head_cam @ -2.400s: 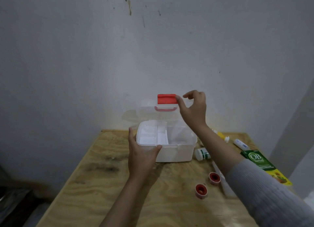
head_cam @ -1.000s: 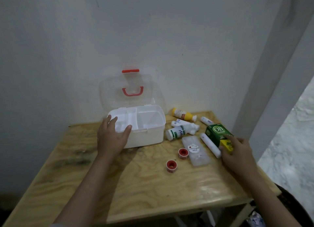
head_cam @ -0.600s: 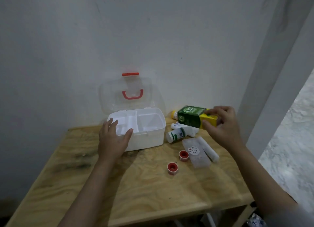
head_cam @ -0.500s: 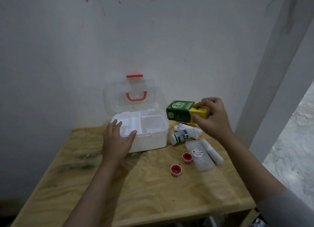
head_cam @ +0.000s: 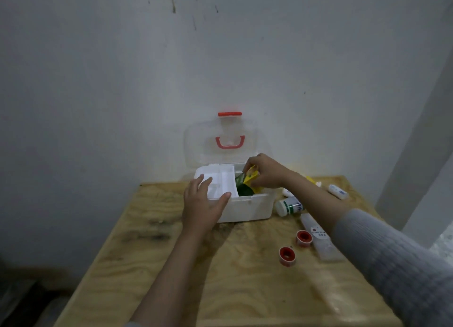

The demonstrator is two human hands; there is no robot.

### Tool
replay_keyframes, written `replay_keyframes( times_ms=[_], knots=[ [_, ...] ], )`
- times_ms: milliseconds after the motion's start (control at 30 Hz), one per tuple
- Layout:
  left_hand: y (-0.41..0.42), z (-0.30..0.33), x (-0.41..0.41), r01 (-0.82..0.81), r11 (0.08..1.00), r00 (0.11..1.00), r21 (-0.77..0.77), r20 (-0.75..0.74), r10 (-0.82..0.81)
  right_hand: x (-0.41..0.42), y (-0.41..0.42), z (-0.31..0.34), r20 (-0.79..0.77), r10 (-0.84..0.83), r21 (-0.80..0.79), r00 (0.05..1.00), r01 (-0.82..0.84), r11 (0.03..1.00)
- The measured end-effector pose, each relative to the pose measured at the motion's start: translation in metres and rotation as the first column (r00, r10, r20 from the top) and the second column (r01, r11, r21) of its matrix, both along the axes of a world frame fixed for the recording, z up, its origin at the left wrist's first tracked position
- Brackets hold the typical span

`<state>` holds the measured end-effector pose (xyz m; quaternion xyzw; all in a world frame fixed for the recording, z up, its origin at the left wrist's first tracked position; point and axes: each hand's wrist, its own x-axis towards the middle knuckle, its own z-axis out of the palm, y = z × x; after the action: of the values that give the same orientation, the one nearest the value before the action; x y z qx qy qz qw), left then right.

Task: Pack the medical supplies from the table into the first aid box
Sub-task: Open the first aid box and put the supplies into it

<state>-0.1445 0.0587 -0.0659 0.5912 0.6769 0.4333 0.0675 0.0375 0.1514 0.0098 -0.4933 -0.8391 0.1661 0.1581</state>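
Green-and-yellow carton (head_cam: 247, 183): pinched by the right hand (head_cam: 268, 172), tilted, half inside the first aid box (head_cam: 247, 205).
Left hand (head_cam: 202, 205): fingers spread, laid against the box's near-left corner, nothing gripped.
Risk: carton may be jammed on the divider if tilt is kept.
Risk: box may be shoved toward the white bottle (head_cam: 289, 205) beside it on the tabletop (head_cam: 220, 277).

place: bare plain room | signs: stained white wall (head_cam: 122, 81); rough plywood table (head_cam: 220, 277); pale floor
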Motion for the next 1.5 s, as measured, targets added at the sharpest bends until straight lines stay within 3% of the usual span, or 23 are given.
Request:
replay_keyframes(
  times_ms=[433,567,733,833,1033,1233,1433,1500],
  knots=[
    [0.002,-0.004,0.001,-0.012,1.0,1.0,0.007,0.026,0.011,-0.006,0.012,0.004,-0.019,-0.047,-0.121,0.999,0.045,0.992],
    [0.002,-0.003,0.002,-0.005,1.0,0.999,0.014,0.04,0.005,-0.016,0.011,-0.013,0.119,-0.073,-0.018,0.99,0.076,0.997],
    [0.002,-0.003,0.002,-0.006,1.0,0.999,0.019,0.033,0.005,-0.023,0.008,-0.023,0.125,-0.151,0.057,0.98,0.145,0.988],
    [0.002,-0.003,0.002,-0.002,1.0,0.999,0.026,0.032,0.001,-0.028,0.006,-0.023,0.194,-0.124,0.023,0.973,0.122,0.992],
    [0.003,-0.003,0.001,-0.01,1.0,1.0,0.026,0.018,0.01,-0.029,0.01,-0.023,0.127,-0.164,-0.171,0.978,0.184,0.968],
    [0.003,-0.003,0.001,-0.017,0.999,1.0,0.027,0.026,0.016,-0.025,0.007,-0.01,0.217,-0.071,-0.145,0.974,0.105,0.984],
    [0.0,-0.015,0.023,0.053,0.998,0.998,0.026,0.045,-0.054,0.057,-0.035,0.024,-0.146,-0.186,0.002,0.972,0.188,0.982],
    [0.0,-0.014,0.027,0.057,0.998,0.997,0.038,0.054,-0.059,0.091,-0.057,0.029,-0.182,-0.24,0.035,0.954,0.25,0.968]
  ],
)
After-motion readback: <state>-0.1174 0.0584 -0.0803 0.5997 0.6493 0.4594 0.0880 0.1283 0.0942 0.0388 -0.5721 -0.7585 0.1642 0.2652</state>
